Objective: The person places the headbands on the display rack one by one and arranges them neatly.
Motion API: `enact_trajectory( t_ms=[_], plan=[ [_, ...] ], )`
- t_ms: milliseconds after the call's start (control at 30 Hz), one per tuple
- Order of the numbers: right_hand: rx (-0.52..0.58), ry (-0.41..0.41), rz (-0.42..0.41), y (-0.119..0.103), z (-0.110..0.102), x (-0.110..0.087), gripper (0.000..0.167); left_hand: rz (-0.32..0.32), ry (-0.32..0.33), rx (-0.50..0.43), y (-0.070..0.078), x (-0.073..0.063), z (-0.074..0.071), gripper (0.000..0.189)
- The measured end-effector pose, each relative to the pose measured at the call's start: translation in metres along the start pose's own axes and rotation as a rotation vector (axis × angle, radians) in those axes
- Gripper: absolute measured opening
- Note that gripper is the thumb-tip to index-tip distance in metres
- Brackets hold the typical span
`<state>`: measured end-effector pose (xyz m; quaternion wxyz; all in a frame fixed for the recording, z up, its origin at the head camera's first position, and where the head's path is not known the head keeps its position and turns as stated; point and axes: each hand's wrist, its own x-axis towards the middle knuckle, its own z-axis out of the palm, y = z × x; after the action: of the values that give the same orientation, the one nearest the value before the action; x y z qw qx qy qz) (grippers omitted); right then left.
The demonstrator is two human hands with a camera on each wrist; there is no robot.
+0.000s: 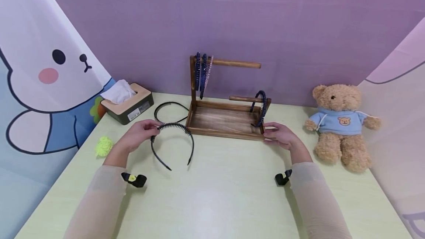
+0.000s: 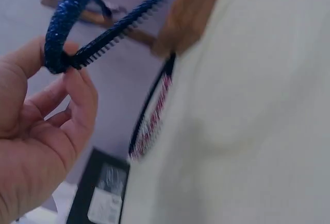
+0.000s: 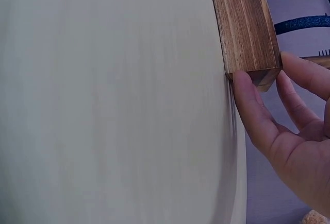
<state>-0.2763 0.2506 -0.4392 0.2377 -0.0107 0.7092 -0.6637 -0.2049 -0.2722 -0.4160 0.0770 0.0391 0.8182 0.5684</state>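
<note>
My left hand (image 1: 141, 134) pinches a dark blue headband (image 1: 173, 124) by one side, between thumb and fingers. Its open ends point down towards me over the table. Close up in the left wrist view, the headband (image 2: 69, 15) is glittery, with small comb teeth inside. My right hand (image 1: 281, 135) holds the right end of a wooden rack (image 1: 225, 133), thumb at the front corner and fingers behind in the right wrist view. On the rack's upper bar hang two dark blue headbands (image 1: 203, 73) and a pink one (image 1: 208, 72). Another blue headband (image 1: 263, 108) hangs on the lower bar.
Left of the rack, another headband (image 1: 170, 103) lies on the table; the left wrist view shows pink and silver on it. A tissue box (image 1: 142, 104) and a yellow fluffy ball (image 1: 104, 146) are at the left. A teddy bear (image 1: 343, 121) sits at the right.
</note>
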Motion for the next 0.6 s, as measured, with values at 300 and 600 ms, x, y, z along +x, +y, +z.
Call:
enact_trajectory(
  t_ms=[300, 600],
  plan=[
    [0.003, 0.008, 0.009, 0.000, -0.001, 0.000, 0.051, 0.035, -0.002, -0.159, 0.039, 0.004, 0.030, 0.028],
    [0.008, 0.007, 0.006, -0.001, 0.002, -0.002, 0.051, 0.051, 0.076, -0.194, 0.063, 0.016, 0.057, 0.027]
  ],
)
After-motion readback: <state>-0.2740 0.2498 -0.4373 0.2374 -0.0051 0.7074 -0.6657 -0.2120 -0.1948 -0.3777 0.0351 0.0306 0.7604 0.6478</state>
